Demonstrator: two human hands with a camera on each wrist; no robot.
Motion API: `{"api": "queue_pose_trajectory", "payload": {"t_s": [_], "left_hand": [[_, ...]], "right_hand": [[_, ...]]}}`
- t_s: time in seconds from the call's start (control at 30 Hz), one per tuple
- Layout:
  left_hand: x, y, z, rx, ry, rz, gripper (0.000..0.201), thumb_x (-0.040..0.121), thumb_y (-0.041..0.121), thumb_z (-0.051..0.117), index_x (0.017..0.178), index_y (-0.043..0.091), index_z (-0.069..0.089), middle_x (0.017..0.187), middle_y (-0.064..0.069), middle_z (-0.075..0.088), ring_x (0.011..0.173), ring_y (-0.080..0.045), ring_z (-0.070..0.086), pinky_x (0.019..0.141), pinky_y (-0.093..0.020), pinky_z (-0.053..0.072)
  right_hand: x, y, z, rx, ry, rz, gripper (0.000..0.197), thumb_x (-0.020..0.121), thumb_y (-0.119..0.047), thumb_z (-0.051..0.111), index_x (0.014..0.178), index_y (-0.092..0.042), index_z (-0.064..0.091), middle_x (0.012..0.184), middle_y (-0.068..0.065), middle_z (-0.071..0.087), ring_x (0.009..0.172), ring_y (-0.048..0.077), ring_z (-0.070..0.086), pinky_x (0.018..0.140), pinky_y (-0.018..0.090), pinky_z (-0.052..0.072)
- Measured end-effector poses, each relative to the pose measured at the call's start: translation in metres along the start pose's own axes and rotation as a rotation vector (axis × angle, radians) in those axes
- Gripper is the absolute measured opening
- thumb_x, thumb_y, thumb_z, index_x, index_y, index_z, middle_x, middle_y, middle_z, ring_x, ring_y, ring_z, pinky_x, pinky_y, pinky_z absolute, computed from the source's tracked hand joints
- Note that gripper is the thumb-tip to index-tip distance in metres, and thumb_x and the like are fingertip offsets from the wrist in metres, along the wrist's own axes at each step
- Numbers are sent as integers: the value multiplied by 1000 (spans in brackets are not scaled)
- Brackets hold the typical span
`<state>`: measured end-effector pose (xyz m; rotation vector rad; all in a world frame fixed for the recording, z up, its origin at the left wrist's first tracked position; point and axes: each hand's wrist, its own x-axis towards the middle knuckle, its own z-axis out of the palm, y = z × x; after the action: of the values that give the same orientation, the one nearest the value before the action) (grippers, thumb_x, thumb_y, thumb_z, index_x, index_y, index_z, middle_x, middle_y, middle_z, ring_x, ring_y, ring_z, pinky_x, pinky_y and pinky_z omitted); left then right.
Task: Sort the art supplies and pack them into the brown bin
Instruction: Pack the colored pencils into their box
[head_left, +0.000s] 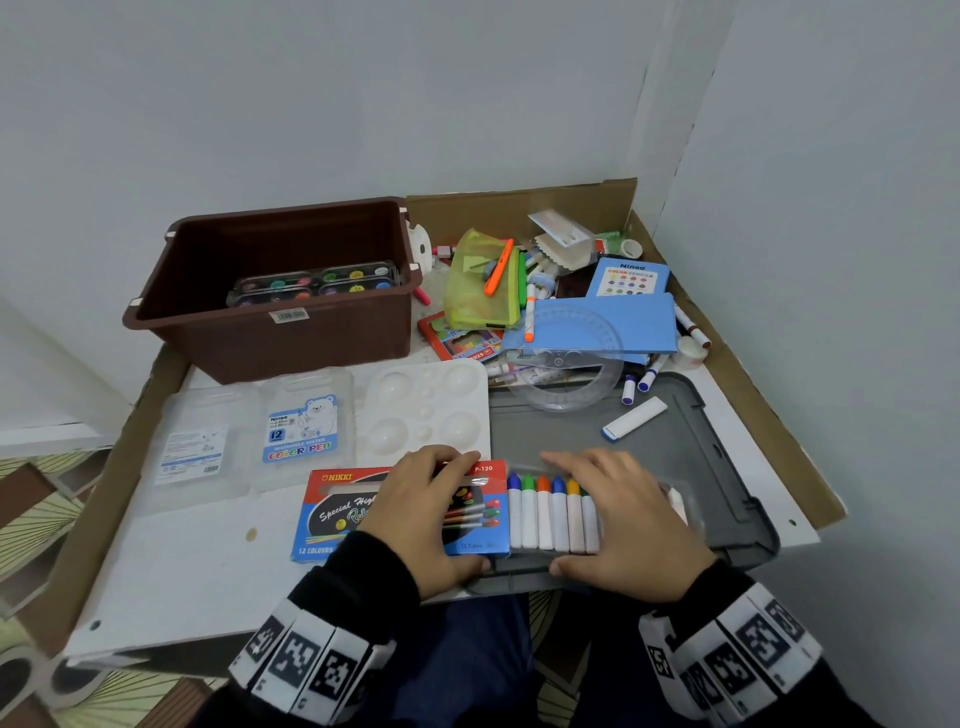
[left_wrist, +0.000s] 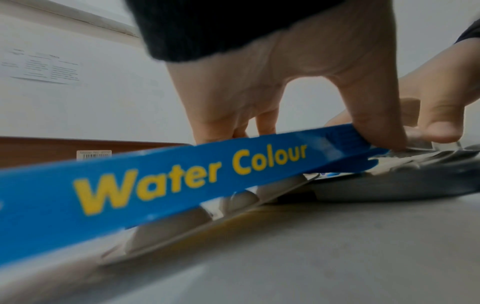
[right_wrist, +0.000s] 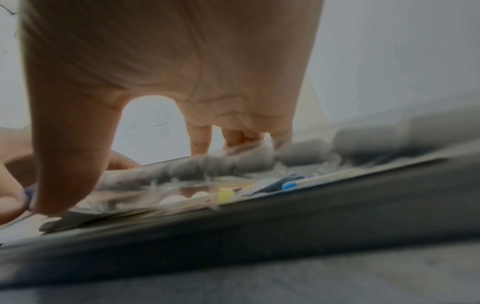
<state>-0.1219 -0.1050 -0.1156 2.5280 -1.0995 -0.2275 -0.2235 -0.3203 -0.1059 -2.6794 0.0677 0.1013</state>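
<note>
The brown bin (head_left: 270, 312) stands at the back left with round paint palettes (head_left: 317, 283) inside. At the front, my left hand (head_left: 421, 519) grips a red and blue water colour box (head_left: 337, 514), thumb on the near edge and fingers over the far edge. My right hand (head_left: 623, 519) grips the clear tray of paint tubes (head_left: 550, 514) that sticks out of the box's right end. The left wrist view shows the left hand (left_wrist: 259, 92) on the blue box side (left_wrist: 155, 185). The right wrist view shows the right hand (right_wrist: 168, 72) on the blurred tray (right_wrist: 233, 164).
A grey lid (head_left: 649, 457) lies under the tray. A white mixing palette (head_left: 431, 405) and a clear pen case (head_left: 301, 426) lie behind the box. A pile with a yellow-green pouch (head_left: 483, 280), a blue pencil box (head_left: 623, 312), a protractor (head_left: 571, 384) and several markers fills the back right.
</note>
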Motion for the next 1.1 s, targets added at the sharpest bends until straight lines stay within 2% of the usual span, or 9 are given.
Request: {"api": "queue_pose_trajectory", "payload": {"t_s": [0.07,0.2,0.37,0.57,0.7,0.83,0.9,1.0,1.1], "left_hand": [[-1,0,0,17,0,13,97,61,59,68,142,28,25,133,10,30,120,-7,27,100,-17,21],[0,2,0,58,0,36,95,62,58,66,142,26,26,134,8,31,121,-9,27,102,-18,21],[0,2,0,45,3,21,96,62,57,68,142,25,27,135,6,32,122,-10,28,104,-22,23],[0,4,1,24,-10,41,95,60,57,66,141,21,32,132,3,36,121,-15,34,102,-23,25],[1,5,1,74,-3,28,96,61,61,65,141,20,33,132,0,39,121,-18,36,102,-29,27],[0,6,3,120,0,33,98,59,58,69,140,13,37,131,-8,44,120,-27,40,103,-36,29],[-1,6,2,133,-19,20,100,61,60,66,143,18,29,135,-3,38,124,-22,34,109,-35,20],[-2,5,0,137,-23,-8,98,60,63,60,143,26,23,136,7,32,129,-13,26,112,-32,-6],[-3,9,-2,134,-16,-17,92,57,60,55,139,27,28,135,8,33,129,-12,27,109,-31,-14]], "right_hand": [[1,-2,1,-34,-23,-5,97,60,-62,69,142,-41,22,126,-15,35,118,6,26,98,24,24],[6,-11,4,-36,-49,-32,90,63,-57,69,140,-37,28,132,-15,35,122,5,24,113,36,13],[10,-13,6,39,-22,-32,82,62,-49,71,133,-34,35,124,-16,41,114,4,31,111,38,20],[13,-15,8,71,-20,-36,78,62,-44,70,131,-34,36,120,-16,41,107,0,29,110,38,20],[15,-22,11,11,-27,5,83,67,-52,69,137,-34,29,130,-16,39,123,5,30,115,41,5],[14,-23,10,-39,-65,19,97,66,-60,68,144,-37,16,142,-16,31,133,6,21,115,46,-6],[11,-18,6,-66,-71,29,103,62,-61,69,144,-38,11,144,-15,27,135,7,18,115,49,-8],[3,-6,0,-119,-75,69,109,58,-64,70,144,-41,7,146,-14,22,136,7,12,113,50,-9],[-10,12,-8,-152,-82,142,112,54,-67,69,144,-43,6,147,-12,19,137,7,10,113,51,-8]]}}
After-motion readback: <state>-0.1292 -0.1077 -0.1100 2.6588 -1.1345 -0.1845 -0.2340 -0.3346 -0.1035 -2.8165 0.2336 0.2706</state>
